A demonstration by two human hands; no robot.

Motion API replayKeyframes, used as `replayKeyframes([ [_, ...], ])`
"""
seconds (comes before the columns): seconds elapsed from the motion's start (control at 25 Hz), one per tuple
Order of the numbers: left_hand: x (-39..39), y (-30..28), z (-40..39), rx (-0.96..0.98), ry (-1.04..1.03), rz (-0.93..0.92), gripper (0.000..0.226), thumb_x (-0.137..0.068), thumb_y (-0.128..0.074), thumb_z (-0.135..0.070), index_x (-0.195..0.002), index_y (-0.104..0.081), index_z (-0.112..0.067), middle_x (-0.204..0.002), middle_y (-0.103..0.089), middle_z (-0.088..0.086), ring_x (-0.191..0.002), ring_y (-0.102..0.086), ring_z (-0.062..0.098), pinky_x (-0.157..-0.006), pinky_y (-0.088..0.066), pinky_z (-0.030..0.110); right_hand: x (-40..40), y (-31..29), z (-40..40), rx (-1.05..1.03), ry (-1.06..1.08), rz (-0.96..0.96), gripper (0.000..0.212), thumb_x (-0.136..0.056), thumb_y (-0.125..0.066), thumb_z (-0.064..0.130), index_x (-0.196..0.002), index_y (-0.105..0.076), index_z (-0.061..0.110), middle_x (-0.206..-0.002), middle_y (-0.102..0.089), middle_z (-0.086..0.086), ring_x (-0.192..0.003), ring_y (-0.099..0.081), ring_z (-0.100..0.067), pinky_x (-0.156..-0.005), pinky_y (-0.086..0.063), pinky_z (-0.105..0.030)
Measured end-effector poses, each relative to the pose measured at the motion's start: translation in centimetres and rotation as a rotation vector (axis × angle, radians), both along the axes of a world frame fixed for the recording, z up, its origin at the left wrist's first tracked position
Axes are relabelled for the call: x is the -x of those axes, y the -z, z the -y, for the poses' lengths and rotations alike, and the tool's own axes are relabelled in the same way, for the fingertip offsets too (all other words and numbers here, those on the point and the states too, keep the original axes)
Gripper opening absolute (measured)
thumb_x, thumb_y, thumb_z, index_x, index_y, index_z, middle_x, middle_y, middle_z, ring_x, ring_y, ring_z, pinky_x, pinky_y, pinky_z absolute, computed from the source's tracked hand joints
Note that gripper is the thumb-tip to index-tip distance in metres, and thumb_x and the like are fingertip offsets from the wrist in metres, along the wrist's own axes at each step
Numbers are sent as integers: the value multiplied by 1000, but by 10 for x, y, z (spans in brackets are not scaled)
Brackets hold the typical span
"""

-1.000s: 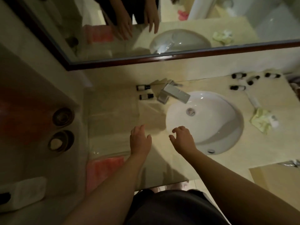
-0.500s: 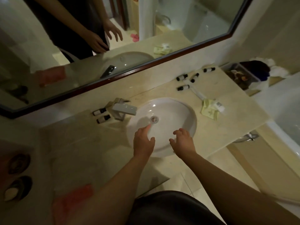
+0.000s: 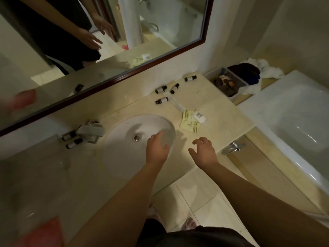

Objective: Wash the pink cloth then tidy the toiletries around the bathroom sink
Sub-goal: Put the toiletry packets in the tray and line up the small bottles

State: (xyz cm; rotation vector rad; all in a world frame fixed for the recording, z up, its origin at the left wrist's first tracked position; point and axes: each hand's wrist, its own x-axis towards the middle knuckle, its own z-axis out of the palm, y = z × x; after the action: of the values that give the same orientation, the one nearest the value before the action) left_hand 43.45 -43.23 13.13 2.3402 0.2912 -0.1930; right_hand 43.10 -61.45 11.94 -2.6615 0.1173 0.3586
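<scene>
The pink cloth (image 3: 44,232) lies on the counter at the bottom left, far from both hands. My left hand (image 3: 156,148) hovers empty over the right side of the white sink (image 3: 121,139), fingers relaxed. My right hand (image 3: 203,152) hangs empty above the counter's front edge, fingers loosely curled. Several small dark-capped bottles (image 3: 170,90) lie scattered behind the sink on the right, and two more bottles (image 3: 71,139) lie left of the faucet (image 3: 91,131). Yellow sachets (image 3: 189,123) and a small white tube (image 3: 199,115) sit right of the sink.
A dark-framed mirror (image 3: 124,78) runs along the wall behind the beige counter (image 3: 222,114). A plastic bin (image 3: 229,82) with dark cloths stands at the counter's far right. The white bathtub (image 3: 293,125) lies to the right. Tiled floor (image 3: 195,198) lies below the counter.
The view has swung right, shifting the pink cloth to the bottom left corner. Both hands have moved right over the sink and counter, staying empty.
</scene>
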Motion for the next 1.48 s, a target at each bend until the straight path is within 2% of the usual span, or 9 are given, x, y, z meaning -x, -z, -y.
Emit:
replayKeyframes([
  [0.44, -92, 16, 19, -16, 173, -24, 53, -86, -55, -17, -138, -43, -15, -130, -49, 9, -121, -43, 26, -102, -37, 36, -80, 13, 29, 14, 115, -47, 40, -93, -53, 35, -128, -51, 13, -139, -42, -7, -129, -36, -24, -102, -37, -37],
  [0.76, -136, 37, 37, -68, 156, -87, 52, -85, -59, -18, -135, -45, -11, -131, -50, 12, -124, -43, 28, -106, -32, 34, -141, 31, 42, -31, 116, -113, 38, -92, -54, 33, -124, -53, 12, -133, -45, -10, -123, -39, -26, -99, -38, -37],
  [0.88, -149, 51, 49, -58, 72, -148, 53, -87, -59, -22, -137, -43, -16, -134, -47, 8, -126, -41, 25, -106, -32, 34, -173, 43, 58, -57, 63, -139, 38, -92, -56, 33, -123, -53, 11, -127, -49, -12, -117, -44, -28, -97, -41, -38],
  [1.2, -171, 85, 109, 3, -230, -337, 48, -88, -60, -25, -133, -45, -21, -129, -51, 7, -120, -49, 22, -96, -42, 33, -243, 81, 115, -46, -190, -270, 39, -91, -56, 31, -125, -51, 11, -125, -52, -12, -116, -47, -27, -94, -42, -37],
  [1.32, -177, 100, 131, 53, -387, -385, 45, -87, -63, -28, -129, -49, -21, -124, -55, 5, -100, -59, 18, -85, -48, 31, -261, 100, 118, -49, -235, -294, 39, -91, -57, 28, -125, -51, 9, -124, -53, -13, -116, -48, -29, -95, -42, -38],
  [1.4, -177, 110, 140, 132, -547, -416, 43, -86, -65, -35, -124, -53, -19, -117, -61, 5, -86, -59, 14, -75, -48, 27, -268, 110, 112, -58, -280, -284, 37, -90, -58, 27, -122, -53, 8, -120, -54, -12, -115, -50, -29, -96, -40, -37],
  [1.48, -178, 122, 144, 237, -754, -435, 47, -83, -68, -41, -120, -54, -16, -112, -65, 5, -86, -60, 16, -72, -44, 26, -271, 123, 104, -97, -286, -260, 30, -85, -63, 27, -109, -57, 10, -109, -57, -8, -108, -51, -26, -91, -41, -35],
])
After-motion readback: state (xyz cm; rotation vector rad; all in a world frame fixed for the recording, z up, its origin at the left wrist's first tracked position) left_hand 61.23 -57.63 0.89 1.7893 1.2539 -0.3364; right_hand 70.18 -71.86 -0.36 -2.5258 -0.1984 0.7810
